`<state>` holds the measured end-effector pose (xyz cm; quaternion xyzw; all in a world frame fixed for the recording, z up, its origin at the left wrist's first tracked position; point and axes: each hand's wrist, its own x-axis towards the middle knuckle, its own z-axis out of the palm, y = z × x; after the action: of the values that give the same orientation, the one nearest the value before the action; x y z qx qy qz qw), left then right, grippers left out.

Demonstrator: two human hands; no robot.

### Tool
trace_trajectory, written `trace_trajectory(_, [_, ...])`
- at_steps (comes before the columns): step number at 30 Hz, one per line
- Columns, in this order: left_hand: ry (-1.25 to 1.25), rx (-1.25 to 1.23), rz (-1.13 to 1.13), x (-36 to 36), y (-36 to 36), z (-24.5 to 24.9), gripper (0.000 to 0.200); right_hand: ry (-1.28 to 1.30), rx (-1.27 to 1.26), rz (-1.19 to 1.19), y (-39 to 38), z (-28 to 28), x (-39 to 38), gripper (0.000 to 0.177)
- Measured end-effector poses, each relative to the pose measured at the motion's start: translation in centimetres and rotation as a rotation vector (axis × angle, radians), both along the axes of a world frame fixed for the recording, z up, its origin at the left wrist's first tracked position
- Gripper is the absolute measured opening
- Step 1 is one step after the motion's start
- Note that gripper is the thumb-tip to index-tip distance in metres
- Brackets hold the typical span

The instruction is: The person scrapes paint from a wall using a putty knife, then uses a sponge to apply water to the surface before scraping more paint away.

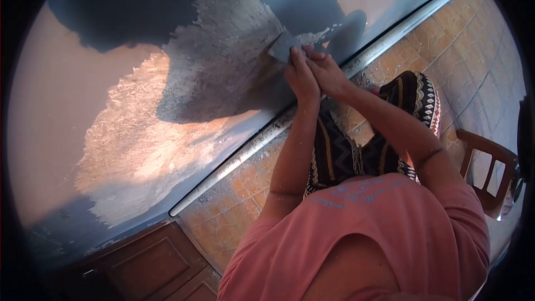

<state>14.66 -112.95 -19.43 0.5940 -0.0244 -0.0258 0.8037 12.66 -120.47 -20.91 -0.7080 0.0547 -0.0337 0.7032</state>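
Gripping a flat grey metal scraper (283, 46) in the closed fingers of left hand (301, 79) and right hand (330, 76) together, blade lying up-left of them against the rough stripped wall patch (223, 61).

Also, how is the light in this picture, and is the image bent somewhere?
Head view: strong fisheye bend, so the baseboard curves and black corners ring the frame; warm sunlight hits the scraped wall patch lower left; dark shadow covers the scraper, left hand and right hand.
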Motion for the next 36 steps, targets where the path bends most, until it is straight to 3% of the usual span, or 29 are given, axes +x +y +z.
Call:
trace_trajectory(2, [0.006, 0.004, 0.014, -0.1, 0.0, 0.8, 0.042, -0.021, -0.025, 0.023, -0.1, 0.7, 0.0, 0.049])
trace_trajectory(5, [-0.018, 0.001, -0.006, 0.0, 0.2, 0.3, 0.042, 0.049, 0.141, 0.074, -0.1, -0.7, 0.2, 0.048])
trace_trajectory(8, [-0.043, 0.018, 0.023, 0.0, 0.4, -1.3, 0.043, -0.086, 0.066, 0.043, 0.5, -3.1, 0.7, 0.047])
trace_trajectory(11, [-0.076, 0.062, 0.059, 0.7, 0.4, 0.1, 0.043, -0.158, 0.116, -0.044, 1.2, -1.7, 1.4, 0.045])
trace_trajectory(14, [-0.056, -0.023, 0.004, 0.3, -0.4, 5.1, 0.041, -0.117, 0.281, 0.088, -0.2, 4.3, 0.9, 0.045])
trace_trajectory(17, [-0.004, 0.003, 0.042, 0.0, -0.8, 0.4, 0.041, -0.098, 0.07, -0.016, -0.1, -0.9, 0.3, 0.043])
trace_trajectory(18, [0.043, -0.047, 0.013, -0.3, -0.4, 0.3, 0.043, 0.067, -0.103, 0.05, -0.6, 1.6, -0.6, 0.042])
trace_trajectory(21, [0.052, -0.045, -0.006, -0.4, -0.1, 1.0, 0.042, 0.035, 0.091, 0.077, -0.2, 1.2, -0.7, 0.044])
trace_trajectory(24, [0.017, -0.096, -0.019, -0.9, -0.2, 1.7, 0.043, -0.005, 0.046, 0.057, -0.2, 1.9, -1.3, 0.044])
trace_trajectory(27, [0.033, -0.022, 0.019, 0.0, 0.3, -0.8, 0.043, 0.009, -0.112, 0.009, 0.2, 0.0, -0.5, 0.041])
trace_trajectory(30, [-0.05, 0.04, 0.05, 0.7, -0.3, 3.4, 0.045, -0.142, 0.198, -0.016, 0.2, 3.6, 0.5, 0.04])
trace_trajectory(33, [-0.081, 0.075, 0.005, 0.8, -0.8, 3.5, 0.046, -0.084, 0.221, 0.019, -0.7, 4.5, 0.2, 0.043])
trace_trajectory(34, [-0.115, 0.152, 0.034, 0.1, -0.8, 2.8, 0.046, -0.132, 0.19, -0.026, -0.2, 2.5, 0.6, 0.044])
trace_trajectory(36, [-0.021, 0.008, 0.034, -0.1, -0.4, 2.4, 0.045, -0.124, 0.1, -0.002, 0.1, 0.6, 1.0, 0.044])
